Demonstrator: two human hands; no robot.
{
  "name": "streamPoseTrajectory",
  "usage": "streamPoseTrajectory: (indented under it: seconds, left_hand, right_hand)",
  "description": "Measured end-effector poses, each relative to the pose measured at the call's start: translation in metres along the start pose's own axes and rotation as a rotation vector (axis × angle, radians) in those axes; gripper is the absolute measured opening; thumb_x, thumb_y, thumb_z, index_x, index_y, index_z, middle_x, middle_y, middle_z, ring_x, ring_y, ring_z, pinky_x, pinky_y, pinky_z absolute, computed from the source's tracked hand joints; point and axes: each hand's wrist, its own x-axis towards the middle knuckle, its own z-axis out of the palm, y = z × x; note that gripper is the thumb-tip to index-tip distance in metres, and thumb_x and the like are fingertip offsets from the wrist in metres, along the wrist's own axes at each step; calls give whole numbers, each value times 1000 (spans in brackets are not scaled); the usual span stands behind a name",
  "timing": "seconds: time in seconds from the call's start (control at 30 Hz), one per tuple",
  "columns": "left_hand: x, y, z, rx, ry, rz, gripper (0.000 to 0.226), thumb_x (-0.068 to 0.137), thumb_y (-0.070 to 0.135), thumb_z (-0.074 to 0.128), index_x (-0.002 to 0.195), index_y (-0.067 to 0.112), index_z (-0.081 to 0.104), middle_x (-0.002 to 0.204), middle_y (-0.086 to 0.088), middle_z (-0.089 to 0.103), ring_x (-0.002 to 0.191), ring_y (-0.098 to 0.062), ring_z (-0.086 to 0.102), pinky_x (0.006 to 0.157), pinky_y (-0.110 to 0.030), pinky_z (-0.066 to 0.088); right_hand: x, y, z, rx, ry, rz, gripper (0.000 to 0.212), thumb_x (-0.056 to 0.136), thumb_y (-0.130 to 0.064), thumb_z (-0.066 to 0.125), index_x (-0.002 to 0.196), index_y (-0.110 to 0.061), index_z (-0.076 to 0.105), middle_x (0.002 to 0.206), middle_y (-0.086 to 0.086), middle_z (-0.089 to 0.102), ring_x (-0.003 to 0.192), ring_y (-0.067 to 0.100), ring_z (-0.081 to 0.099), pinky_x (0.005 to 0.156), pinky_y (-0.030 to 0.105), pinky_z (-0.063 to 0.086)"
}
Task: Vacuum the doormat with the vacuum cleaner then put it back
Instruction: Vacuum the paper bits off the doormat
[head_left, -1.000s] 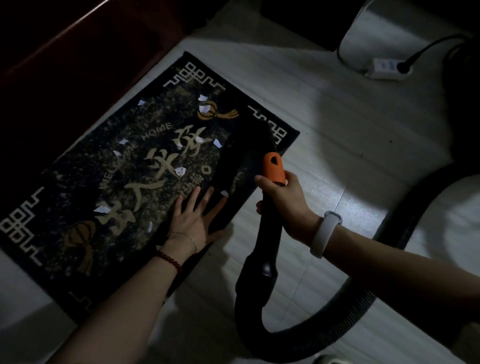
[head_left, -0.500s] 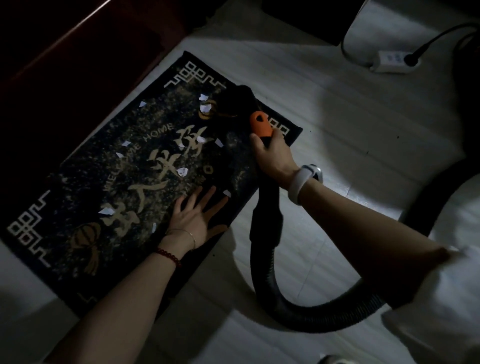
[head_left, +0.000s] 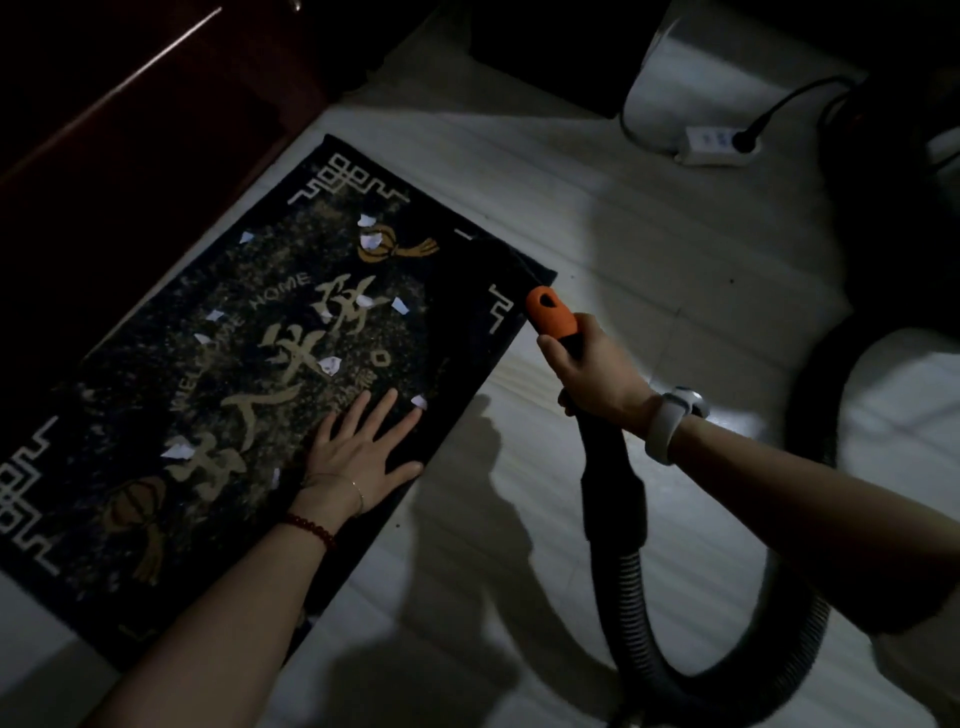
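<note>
A dim, pale tiled floor (head_left: 597, 260) fills most of the view, seen from above. A dark doormat (head_left: 156, 415) lies on it, running at a slant from the 8 o'clock edge of the view up towards the centre, its long far edge close to dark wooden furniture (head_left: 130, 130) at 10 o'clock. The mat bears gold characters, the words "WELCOME HOME" and lantern motifs.

A thick black vacuum hose (head_left: 727, 670) loops across the floor at 5 o'clock and rises into a dark handle section. The right hand (head_left: 592, 374) is curled around this handle, just below an orange fitting (head_left: 551, 313), near the mat's 3 o'clock corner. The dark nozzle beyond the fitting reaches onto that end of the mat, though its tip is lost in shadow. A pale band sits on the right wrist.

The left hand (head_left: 358, 452) lies flat on the mat near its front edge, fingers spread wide, pinning it down and holding nothing.

A white power strip (head_left: 714, 148) with a plug in it sits on the floor at 1 o'clock.

Small white paper scraps (head_left: 330, 365) are scattered over the mat's middle and far end, so the vacuuming appears far from finished.

To do this step well, the pressing hand would likely best keep firm weight on the mat so suction does not lift it, while the nozzle makes slow, overlapping passes from the 3 o'clock end towards the 8 o'clock end, staying low. The flat hand probably needs shifting aside before the nozzle reaches scraps beside its fingertips.
</note>
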Motion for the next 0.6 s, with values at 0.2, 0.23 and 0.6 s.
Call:
streamPoseTrajectory:
  seconds: [0.2, 0.23, 0.6]
  left_hand:
    - [9, 1, -5, 6, -45, -43, 68, 89, 67, 18, 142, 43, -15, 153, 10, -24, 143, -18, -16, 117, -44, 1]
    - [10, 0, -6, 1, -50, -49, 67, 89, 67, 18, 143, 43, -15, 153, 9, -25, 143, -19, -17, 117, -44, 1]
    - [11, 1, -3, -17, -29, -58, 68, 90, 66, 20, 142, 43, -16, 153, 9, -25, 143, -19, -18, 117, -45, 1]
  right_hand:
    - [17, -4, -21, -253, -43, -111, 39, 95, -32, 47, 124, -9, 36, 83, 10, 57, 48, 17, 57, 42, 28, 48]
    - [20, -3, -26, -269, -41, -117, 39, 95, -32, 48, 124, -9, 36, 84, 11, 57, 48, 18, 57, 42, 29, 49]
    - [-29, 40, -13, -95, -122, 36, 43, 91, -25, 55, 125, -17, 31, 74, 4, 57, 42, 14, 57, 38, 26, 48]
